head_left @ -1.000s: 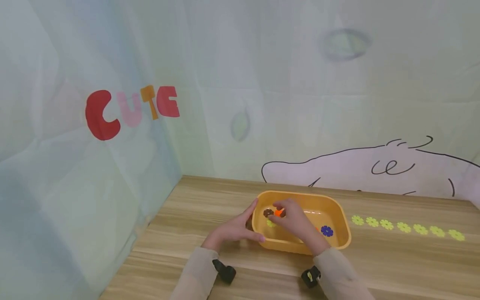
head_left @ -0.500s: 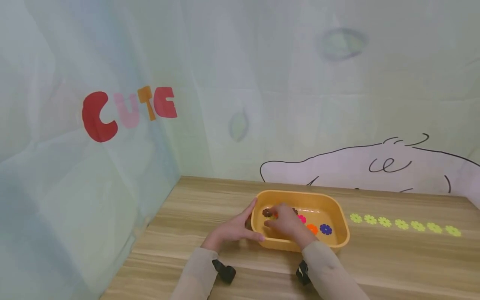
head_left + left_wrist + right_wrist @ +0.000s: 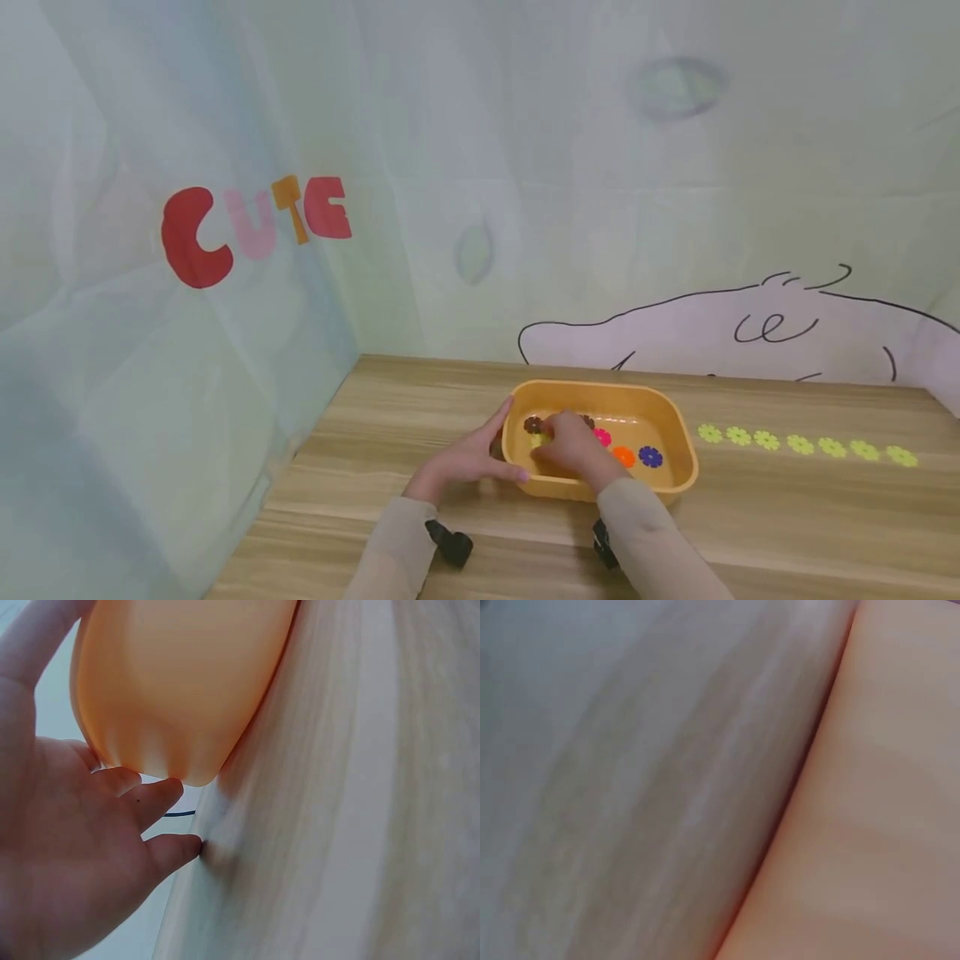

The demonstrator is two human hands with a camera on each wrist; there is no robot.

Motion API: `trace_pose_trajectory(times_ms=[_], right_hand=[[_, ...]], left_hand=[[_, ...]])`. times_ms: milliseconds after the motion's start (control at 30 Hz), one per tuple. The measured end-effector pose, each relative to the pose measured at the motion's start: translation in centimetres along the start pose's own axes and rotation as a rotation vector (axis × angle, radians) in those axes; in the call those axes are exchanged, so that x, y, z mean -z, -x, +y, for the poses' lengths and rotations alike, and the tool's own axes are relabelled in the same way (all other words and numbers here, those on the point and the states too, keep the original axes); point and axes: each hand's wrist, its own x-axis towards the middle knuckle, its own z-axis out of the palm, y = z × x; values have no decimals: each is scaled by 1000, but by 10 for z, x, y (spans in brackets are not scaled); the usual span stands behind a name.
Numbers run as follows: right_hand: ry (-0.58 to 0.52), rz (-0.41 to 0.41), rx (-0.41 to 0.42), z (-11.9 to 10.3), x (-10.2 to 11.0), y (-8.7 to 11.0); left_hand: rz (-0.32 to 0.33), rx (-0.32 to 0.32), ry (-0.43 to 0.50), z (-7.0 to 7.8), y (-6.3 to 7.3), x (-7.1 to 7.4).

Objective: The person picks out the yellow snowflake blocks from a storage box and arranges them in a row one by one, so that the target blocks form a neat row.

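An orange plastic basin (image 3: 652, 400) stands on the wooden table, with flower-shaped plastic discs inside. My left hand (image 3: 468, 454) holds its left end, thumb along the front wall and fingers at the end; the left wrist view shows bent fingertips (image 3: 169, 796) against the basin's outside. Inside the basin, my right hand (image 3: 573, 444) has thumb and fingers down around a yellow-green flower disc (image 3: 536, 440). Whether they pinch it is hidden. A brown disc (image 3: 533, 425) lies just left of these fingers. Pink (image 3: 602, 437), orange (image 3: 623, 457) and blue discs (image 3: 650, 456) lie to their right.
Right of the basin, several yellow-green flower discs (image 3: 800, 444) form a row on the table (image 3: 810, 517). A fabric backdrop (image 3: 420, 250) rises behind and to the left. The right wrist view shows only the basin's outer wall (image 3: 870, 825) and blurred tabletop.
My right hand has shifted slightly left and lower in the basin, uncovering the pink and orange discs. The orange disc by its fingers has gone from sight. My left hand stays on the basin.
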Motion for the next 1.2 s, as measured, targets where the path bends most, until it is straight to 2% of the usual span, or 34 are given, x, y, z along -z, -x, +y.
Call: trace_pose_trajectory(times_ms=[333,667,900,1200], right_hand=[[60,23,27,2,-3,-2],[77,36,45,2,-4,-3],[60,16,20,-1,-2,-2],[78,19,52,0,-2,-3]], left_hand=[[0,-4,4,-2,0,0],[-5,-11,18,-2,1,0],[-1,-2,3,-2,0,1],[-2,-2,-3,-2,-1,0]])
